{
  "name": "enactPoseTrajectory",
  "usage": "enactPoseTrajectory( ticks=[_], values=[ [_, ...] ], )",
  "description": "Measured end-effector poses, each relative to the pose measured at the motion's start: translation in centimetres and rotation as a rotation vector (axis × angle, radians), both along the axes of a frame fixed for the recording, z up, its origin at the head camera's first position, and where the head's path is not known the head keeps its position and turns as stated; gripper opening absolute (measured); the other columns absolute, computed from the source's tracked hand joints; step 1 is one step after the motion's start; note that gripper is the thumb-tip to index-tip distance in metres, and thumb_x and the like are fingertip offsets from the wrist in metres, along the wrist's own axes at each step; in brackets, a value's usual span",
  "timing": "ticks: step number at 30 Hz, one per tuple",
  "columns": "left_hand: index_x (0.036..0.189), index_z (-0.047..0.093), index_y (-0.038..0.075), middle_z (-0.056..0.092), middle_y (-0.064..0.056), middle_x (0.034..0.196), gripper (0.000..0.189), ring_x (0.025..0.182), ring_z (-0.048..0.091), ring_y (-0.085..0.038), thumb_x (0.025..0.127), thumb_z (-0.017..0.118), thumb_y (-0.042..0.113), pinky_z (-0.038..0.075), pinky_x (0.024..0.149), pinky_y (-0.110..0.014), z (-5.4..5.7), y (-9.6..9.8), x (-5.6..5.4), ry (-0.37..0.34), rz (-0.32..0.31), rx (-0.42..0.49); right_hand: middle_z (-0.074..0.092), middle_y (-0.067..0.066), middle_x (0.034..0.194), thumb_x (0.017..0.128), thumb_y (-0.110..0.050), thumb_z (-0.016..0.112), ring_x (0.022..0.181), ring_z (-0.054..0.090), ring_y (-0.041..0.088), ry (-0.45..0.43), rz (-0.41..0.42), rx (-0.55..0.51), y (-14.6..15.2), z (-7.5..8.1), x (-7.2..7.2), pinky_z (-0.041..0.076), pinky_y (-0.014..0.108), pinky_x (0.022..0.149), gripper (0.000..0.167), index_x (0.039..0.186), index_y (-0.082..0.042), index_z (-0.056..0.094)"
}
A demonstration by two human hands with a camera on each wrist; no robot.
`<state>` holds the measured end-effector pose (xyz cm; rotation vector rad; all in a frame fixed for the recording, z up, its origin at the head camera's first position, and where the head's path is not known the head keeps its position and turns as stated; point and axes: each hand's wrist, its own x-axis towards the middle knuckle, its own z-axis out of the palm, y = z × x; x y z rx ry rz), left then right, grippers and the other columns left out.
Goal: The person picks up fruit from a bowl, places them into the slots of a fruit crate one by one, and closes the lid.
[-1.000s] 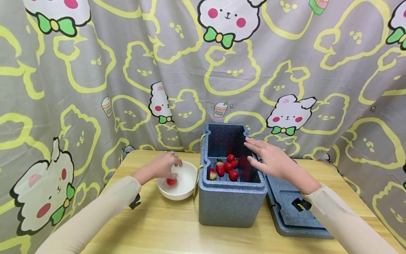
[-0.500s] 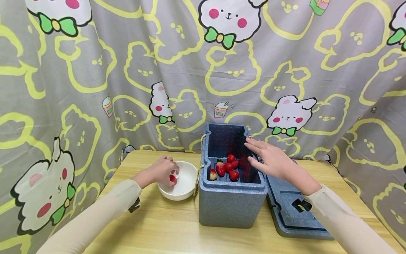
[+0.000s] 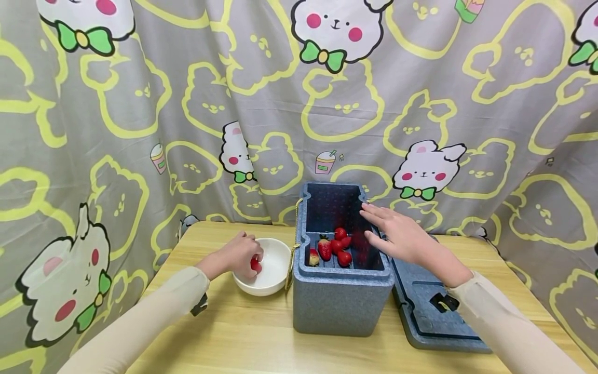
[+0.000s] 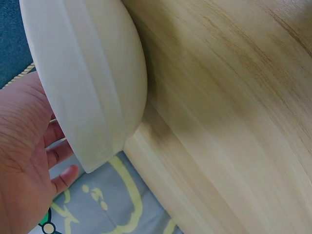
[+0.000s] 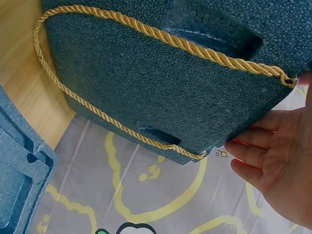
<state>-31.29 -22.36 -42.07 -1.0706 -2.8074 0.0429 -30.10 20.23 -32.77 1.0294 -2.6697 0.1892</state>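
My left hand (image 3: 239, 253) reaches over the rim of a white bowl (image 3: 275, 279) and pinches a red cherry (image 3: 255, 265) between thumb and fingers. Most of the cherry is hidden behind the hand. In the left wrist view the bowl's side (image 4: 92, 83) covers part of the fingers. My right hand (image 3: 397, 234), fingers extended, rests at the right rim of a grey foam box (image 3: 341, 306). Inside that uncovered box lie several red fruits, among them a strawberry (image 3: 324, 248) and a cherry (image 3: 344, 258).
The box's lid (image 3: 434, 306) lies on the wooden table (image 3: 252, 337) to the right, under my right forearm. Gold rope (image 5: 122, 19) hangs along the box's sides. A patterned curtain (image 3: 280, 104) stands behind the table.
My left fingers have closed around the cherry in the bowl, and the hand has dipped slightly. The right hand stays at the box's rim.
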Motion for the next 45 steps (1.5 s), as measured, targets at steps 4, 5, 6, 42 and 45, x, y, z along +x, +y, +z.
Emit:
enactPoseTrajectory(
  ticks=[4, 5, 6, 42, 45],
  values=[
    [0.072, 0.069, 0.020, 0.059, 0.008, 0.066, 0.017, 0.070, 0.046, -0.012, 0.063, 0.081, 0.026, 0.031, 0.070, -0.032, 0.2, 0.2, 0.0, -0.004, 0.002, 0.008, 0.043, 0.018, 0.159, 0.102, -0.037, 0.053, 0.145, 0.045, 0.038, 0.001, -0.001, -0.002, 0.0, 0.0, 0.1, 0.039, 0.057, 0.114, 0.059, 0.149, -0.002, 0.049],
    [0.072, 0.069, 0.020, 0.060, 0.008, 0.066, 0.016, 0.070, 0.046, -0.012, 0.064, 0.081, 0.026, 0.031, 0.070, -0.032, 0.3, 0.2, 0.0, -0.006, 0.001, 0.012, 0.044, 0.018, 0.159, 0.102, -0.037, 0.053, 0.145, 0.045, 0.038, 0.000, -0.001, -0.002, 0.0, 0.0, 0.1, 0.039, 0.057, 0.114, 0.059, 0.149, -0.002, 0.049],
    [0.072, 0.069, 0.020, 0.060, 0.008, 0.066, 0.016, 0.070, 0.046, -0.012, 0.065, 0.082, 0.026, 0.031, 0.070, -0.032, 0.4, 0.3, 0.0, -0.008, 0.000, 0.016, 0.044, 0.018, 0.159, 0.102, -0.037, 0.053, 0.145, 0.045, 0.038, 0.000, -0.001, -0.003, 0.0, 0.0, 0.1, 0.038, 0.057, 0.114, 0.059, 0.149, -0.002, 0.049],
    [0.091, 0.078, 0.021, 0.072, 0.009, 0.087, 0.015, 0.087, 0.053, -0.017, 0.078, 0.082, 0.027, 0.036, 0.080, -0.037, 10.8, 2.4, -1.5, -0.002, 0.069, 0.265, 0.044, 0.017, 0.159, 0.101, -0.035, 0.057, 0.144, 0.045, 0.038, 0.005, -0.004, -0.008, 0.1, -0.1, -0.1, 0.038, 0.057, 0.114, 0.058, 0.149, -0.002, 0.050],
    [0.091, 0.077, 0.020, 0.072, 0.008, 0.086, 0.016, 0.085, 0.053, -0.019, 0.079, 0.082, 0.028, 0.036, 0.080, -0.037, 11.5, 2.9, -1.6, 0.032, 0.060, 0.302, 0.044, 0.017, 0.159, 0.101, -0.036, 0.055, 0.144, 0.045, 0.038, 0.007, -0.002, -0.007, 0.1, -0.1, -0.1, 0.039, 0.057, 0.114, 0.059, 0.149, -0.002, 0.050]
  ],
)
